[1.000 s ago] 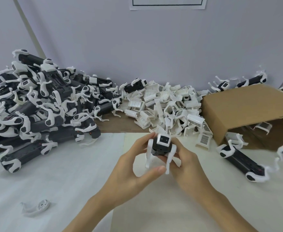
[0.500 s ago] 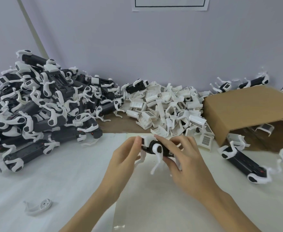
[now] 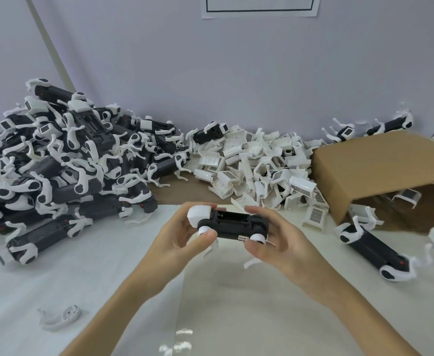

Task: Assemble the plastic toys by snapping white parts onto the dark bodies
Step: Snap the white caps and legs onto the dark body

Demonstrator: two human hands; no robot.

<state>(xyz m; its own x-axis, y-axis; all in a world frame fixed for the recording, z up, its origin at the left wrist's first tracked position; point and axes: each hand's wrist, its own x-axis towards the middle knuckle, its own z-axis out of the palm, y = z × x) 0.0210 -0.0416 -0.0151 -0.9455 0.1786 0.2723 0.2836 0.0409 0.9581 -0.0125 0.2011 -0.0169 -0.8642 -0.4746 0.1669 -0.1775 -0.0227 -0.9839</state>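
A dark toy body (image 3: 232,225) with white legs and a white head piece lies sideways between my hands, above the white table. My left hand (image 3: 182,233) grips its head end, fingers behind and thumb in front. Its other end is gripped by my right hand (image 3: 272,235), with the thumb under a white leg joint. A heap of loose white parts (image 3: 257,165) lies behind my hands.
A large pile of dark toys with white legs (image 3: 56,163) fills the left side. An open cardboard box (image 3: 380,170) lies on its side at right, with another toy (image 3: 375,249) in front of it. A single white leg (image 3: 61,317) lies near left.
The toy has been turned from facing me end-on to lying sideways, its underside up, and both hands have shifted to its two ends.
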